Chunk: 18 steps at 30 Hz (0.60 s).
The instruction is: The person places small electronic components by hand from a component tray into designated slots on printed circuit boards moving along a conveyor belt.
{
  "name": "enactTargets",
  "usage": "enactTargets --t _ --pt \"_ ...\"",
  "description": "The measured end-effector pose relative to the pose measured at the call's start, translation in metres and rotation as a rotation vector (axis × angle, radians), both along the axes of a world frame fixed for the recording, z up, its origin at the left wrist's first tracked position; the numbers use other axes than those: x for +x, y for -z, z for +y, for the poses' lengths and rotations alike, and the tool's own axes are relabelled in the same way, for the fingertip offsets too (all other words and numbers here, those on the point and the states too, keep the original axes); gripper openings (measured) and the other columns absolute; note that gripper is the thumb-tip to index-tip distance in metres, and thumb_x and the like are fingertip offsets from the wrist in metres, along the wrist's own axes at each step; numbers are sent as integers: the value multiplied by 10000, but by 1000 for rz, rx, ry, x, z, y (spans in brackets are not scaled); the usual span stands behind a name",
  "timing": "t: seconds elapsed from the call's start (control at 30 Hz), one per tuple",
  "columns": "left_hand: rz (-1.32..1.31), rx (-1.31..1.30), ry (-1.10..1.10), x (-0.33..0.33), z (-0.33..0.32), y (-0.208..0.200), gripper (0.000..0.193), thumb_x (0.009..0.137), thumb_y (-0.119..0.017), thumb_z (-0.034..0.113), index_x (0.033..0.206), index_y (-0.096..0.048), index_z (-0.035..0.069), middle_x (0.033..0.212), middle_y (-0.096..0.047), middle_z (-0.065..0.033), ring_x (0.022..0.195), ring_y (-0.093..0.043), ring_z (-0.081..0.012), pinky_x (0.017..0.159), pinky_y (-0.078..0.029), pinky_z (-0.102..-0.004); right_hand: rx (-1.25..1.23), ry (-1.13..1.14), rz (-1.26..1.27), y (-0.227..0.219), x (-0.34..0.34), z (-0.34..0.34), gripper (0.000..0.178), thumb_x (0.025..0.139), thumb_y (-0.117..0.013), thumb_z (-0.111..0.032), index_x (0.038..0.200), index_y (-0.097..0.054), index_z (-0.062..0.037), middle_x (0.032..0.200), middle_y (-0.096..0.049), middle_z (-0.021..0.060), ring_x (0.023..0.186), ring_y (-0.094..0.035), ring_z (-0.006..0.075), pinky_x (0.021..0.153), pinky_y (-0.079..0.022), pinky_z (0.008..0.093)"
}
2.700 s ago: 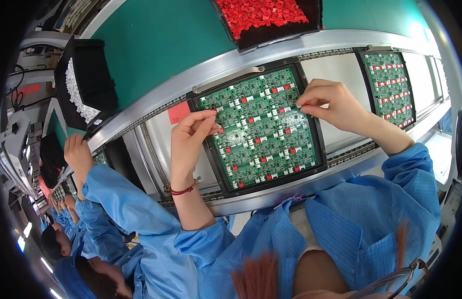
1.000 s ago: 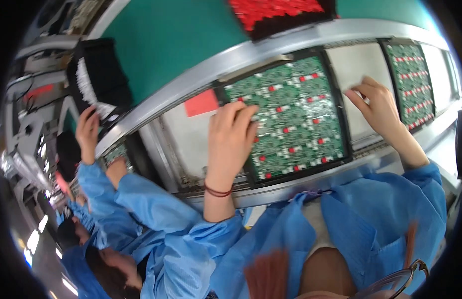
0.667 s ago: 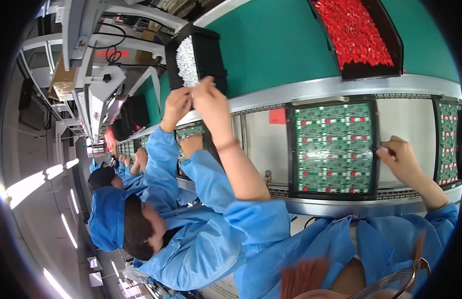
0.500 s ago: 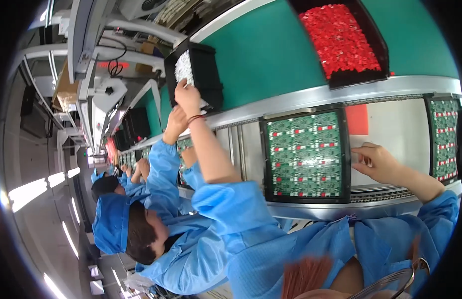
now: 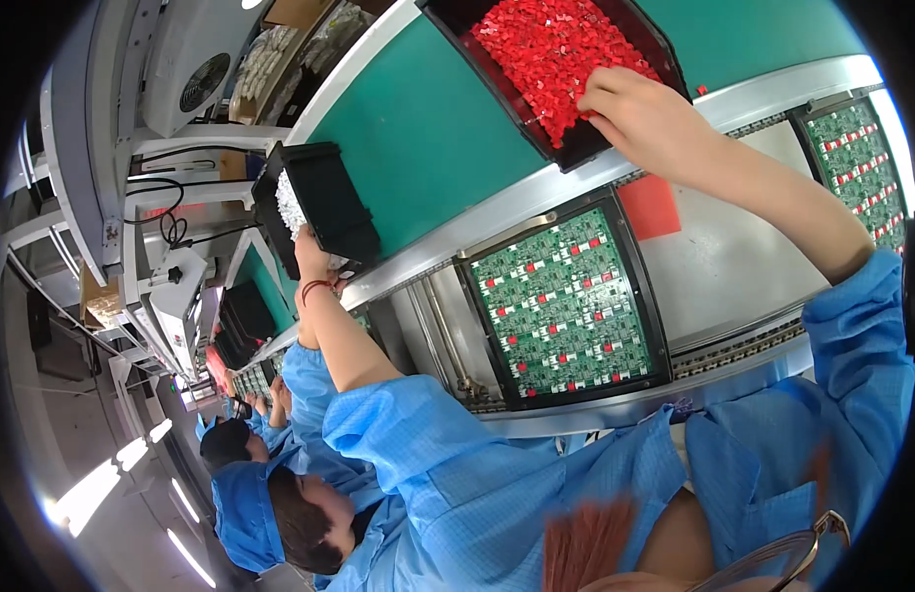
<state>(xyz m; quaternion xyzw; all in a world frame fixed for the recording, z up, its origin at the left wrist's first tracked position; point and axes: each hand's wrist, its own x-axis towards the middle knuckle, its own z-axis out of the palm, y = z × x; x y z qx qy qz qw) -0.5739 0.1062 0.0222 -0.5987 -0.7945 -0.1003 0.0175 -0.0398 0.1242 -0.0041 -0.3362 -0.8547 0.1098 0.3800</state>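
My right hand [image 5: 647,120] reaches into the black bin [image 5: 579,156] of small red plastic parts [image 5: 551,49], its fingers curled down against the heap. Whether a part is pinched there cannot be seen. My left hand [image 5: 313,260], with a dark red band at the wrist, is at a second black bin [image 5: 341,202] of small white parts [image 5: 289,203]. Its fingertips press together at the white heap, and what they hold is too small to make out. Between my arms, a framed panel of green circuit boards [image 5: 561,306] with red and white parts lies on the line.
A red sheet [image 5: 651,207] lies beside the panel, and another board panel [image 5: 858,163] sits at far right. Metal rails with a chain [image 5: 744,353] run along the line. At left a co-worker in a blue cap [image 5: 242,513] works close to my left arm.
My right hand has moved from beside the panel up and left into the red bin. My left hand stays at the white bin. The view has turned and shifted.
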Motion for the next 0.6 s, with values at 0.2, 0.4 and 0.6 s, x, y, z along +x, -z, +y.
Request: enactTargets --t 0.2,0.4,0.6 --pt "-180 193 -142 -2 -13 -22 252 843 -589 218 973 -632 8 757 -653 -66 688 -595 -101 606 -462 -291 -39 264 -406 7 -28 23 177 750 -621 -76 910 -598 -6 956 -567 130 952 -551 287 810 -479 390" --pt "-689 434 -283 4 -15 -22 165 848 -625 148 934 -632 7 728 -609 -12 557 -514 -77 490 -378 -193 -10 241 -488 8 -33 25 176 732 -589 -31 904 -616 -8 955 -560 128 963 -536 282 814 -470 388" --pt "-1095 592 -352 2 -17 -25 337 861 -574 35 1158 -479 -93 980 -591 -113 810 -596 -165 713 -516 -246 94 208 -495 10 -36 26 176 710 -556 -7 876 -615 -6 919 -555 116 944 -525 269 807 -452 372"
